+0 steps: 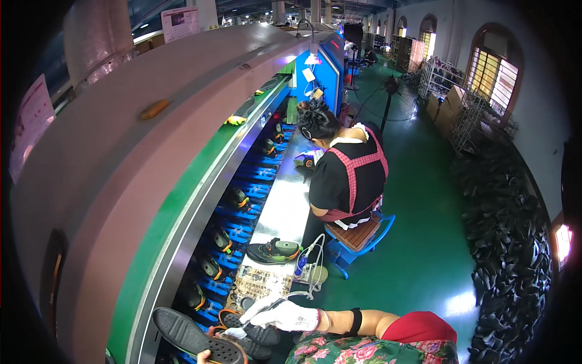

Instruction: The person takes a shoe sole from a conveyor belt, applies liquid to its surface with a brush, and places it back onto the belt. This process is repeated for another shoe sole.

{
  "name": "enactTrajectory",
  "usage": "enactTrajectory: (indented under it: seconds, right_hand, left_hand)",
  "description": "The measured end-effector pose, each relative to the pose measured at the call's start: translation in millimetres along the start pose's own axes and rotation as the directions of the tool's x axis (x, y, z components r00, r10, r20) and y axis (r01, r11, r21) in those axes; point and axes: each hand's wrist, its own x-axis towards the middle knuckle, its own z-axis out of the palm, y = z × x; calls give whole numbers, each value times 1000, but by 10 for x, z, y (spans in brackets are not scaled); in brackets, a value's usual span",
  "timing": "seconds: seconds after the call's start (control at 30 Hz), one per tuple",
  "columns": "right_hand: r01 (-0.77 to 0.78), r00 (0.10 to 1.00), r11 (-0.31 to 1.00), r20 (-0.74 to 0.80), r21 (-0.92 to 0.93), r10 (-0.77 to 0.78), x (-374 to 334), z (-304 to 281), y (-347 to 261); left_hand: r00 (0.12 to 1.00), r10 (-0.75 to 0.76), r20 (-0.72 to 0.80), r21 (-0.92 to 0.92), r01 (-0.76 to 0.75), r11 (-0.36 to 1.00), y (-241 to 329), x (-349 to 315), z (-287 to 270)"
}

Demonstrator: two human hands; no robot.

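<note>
One black sole (180,332) sits at the lower edge, clamped in the bare left hand (205,357); one white-gloved right hand (288,316) is just beside, its grip impossible to tell. Worktop (282,209): pale metal, stained at its near end, bearing one dark shoe (273,251). Room: green floor (424,212), arched window (494,70), heaped black pieces (509,261), one seated co-worker (348,176).
</note>
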Motion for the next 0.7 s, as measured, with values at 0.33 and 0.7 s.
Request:
enactTrajectory:
  seconds: [0.33, 0.7]
  right_hand:
    - [-383, 916, 804, 301, 454, 266, 307, -237, 800]
    - [-31, 939, 993, 338, -110, 66, 567, -317, -88]
  left_hand:
    - [933, -276, 232, -354, 345, 869, 5, -161, 372]
    - [761, -468, 449, -783, 588, 205, 94, -147, 855]
